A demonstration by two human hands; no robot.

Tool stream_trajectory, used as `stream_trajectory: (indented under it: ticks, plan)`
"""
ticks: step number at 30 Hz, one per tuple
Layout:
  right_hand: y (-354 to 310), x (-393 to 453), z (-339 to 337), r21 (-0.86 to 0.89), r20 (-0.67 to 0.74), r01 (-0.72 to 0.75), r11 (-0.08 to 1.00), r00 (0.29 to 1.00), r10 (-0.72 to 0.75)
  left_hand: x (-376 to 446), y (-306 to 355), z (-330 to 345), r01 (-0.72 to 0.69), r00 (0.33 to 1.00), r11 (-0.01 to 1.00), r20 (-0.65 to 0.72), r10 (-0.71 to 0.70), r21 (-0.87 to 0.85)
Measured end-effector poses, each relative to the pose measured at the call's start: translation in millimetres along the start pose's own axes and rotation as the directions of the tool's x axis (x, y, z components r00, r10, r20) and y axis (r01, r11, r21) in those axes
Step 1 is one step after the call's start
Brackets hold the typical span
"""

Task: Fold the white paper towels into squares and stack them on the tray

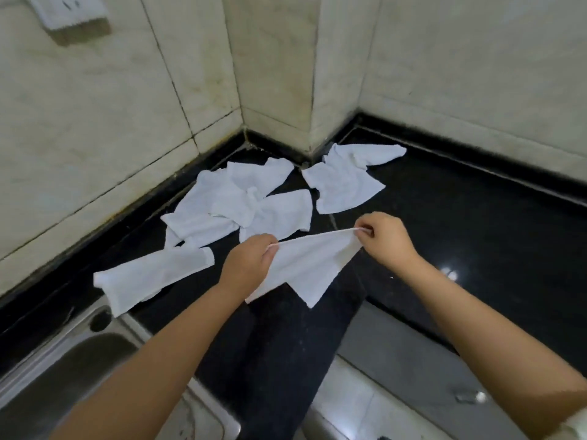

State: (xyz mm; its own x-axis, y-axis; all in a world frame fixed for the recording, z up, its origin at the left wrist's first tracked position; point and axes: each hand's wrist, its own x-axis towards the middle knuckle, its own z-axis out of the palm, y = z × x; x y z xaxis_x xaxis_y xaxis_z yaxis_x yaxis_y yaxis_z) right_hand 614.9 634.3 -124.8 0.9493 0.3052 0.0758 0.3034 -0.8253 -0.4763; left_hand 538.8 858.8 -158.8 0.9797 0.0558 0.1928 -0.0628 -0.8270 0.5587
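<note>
Above glossy black stone surface (476, 217), left hand (251, 265) and right hand (386, 238) fingers are pinching white paper towel (308, 265) corners.

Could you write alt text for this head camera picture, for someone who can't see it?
Two hands, left and right, pinch a white paper towel stretched above a black counter. More crumpled towels lie near the tiled corner, and a steel sink sits lower left.

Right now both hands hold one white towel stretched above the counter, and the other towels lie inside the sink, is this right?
Not quite: the head view shows the other towels on the black counter, not inside the sink. The left hand and right hand do hold one towel.
</note>
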Motion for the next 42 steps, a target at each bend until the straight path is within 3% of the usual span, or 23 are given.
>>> stream_trajectory:
  ticks: [3,7,10,12,15,18,20,22,24,25,27,31,34,36,42]
  plan:
    - [37,0,-64,0.003,-0.238,-0.109,0.994,0.965,0.106,44,67,16,-0.097,0.995,0.995,0.009,0.097,-0.008]
    - [105,-29,-143,0.024,-0.495,-0.229,0.973,0.843,0.211,89,169,49,-0.27,0.961,0.962,-0.074,0.267,-0.034]
    - [156,-67,-177,-0.018,-0.571,-0.258,0.966,0.796,0.202,97,219,79,-0.401,0.914,0.916,-0.068,0.399,-0.015]
    - [191,-99,-182,-0.06,-0.564,-0.245,0.968,0.808,0.17,91,237,104,-0.495,0.869,0.869,0.004,0.495,-0.012]
    - [242,-148,-163,-0.157,-0.391,-0.167,0.973,0.916,0.095,68,238,148,-0.541,0.825,0.841,0.198,0.53,0.007]
    - [275,-187,-131,-0.161,-0.049,-0.182,0.97,0.983,0.176,45,232,183,-0.493,0.779,0.87,0.454,0.432,0.02]
    - [287,-206,-113,-0.163,0.218,-0.236,0.958,0.938,0.268,32,229,201,-0.479,0.675,0.876,0.661,0.328,0.055]
    - [296,-216,-100,-0.157,0.422,-0.269,0.95,0.852,0.311,23,230,214,-0.505,0.522,0.856,0.829,0.203,0.109]
    - [301,-217,-97,-0.137,0.525,-0.306,0.942,0.784,0.331,21,233,221,-0.487,0.398,0.866,0.911,0.109,0.109]
    - [304,-215,-98,-0.121,0.543,-0.323,0.939,0.77,0.335,23,235,224,-0.468,0.37,0.877,0.925,0.082,0.109]
    - [309,-205,-105,-0.095,0.526,-0.364,0.926,0.772,0.357,34,240,226,-0.417,0.394,0.902,0.916,0.069,0.112]
    - [325,-177,-123,-0.069,0.316,-0.467,0.882,0.828,0.463,70,252,236,-0.278,0.625,0.952,0.776,0.078,0.128]
    - [339,-156,-126,-0.088,0.206,-0.53,0.844,0.819,0.536,94,264,253,-0.251,0.726,0.954,0.684,0.072,0.166]
    - [346,-146,-121,-0.101,0.157,-0.579,0.809,0.793,0.588,105,269,265,-0.252,0.754,0.947,0.654,0.062,0.201]
    - [359,-133,-99,-0.151,0.112,-0.657,0.738,0.731,0.673,118,260,289,-0.319,0.753,0.912,0.654,0.079,0.257]
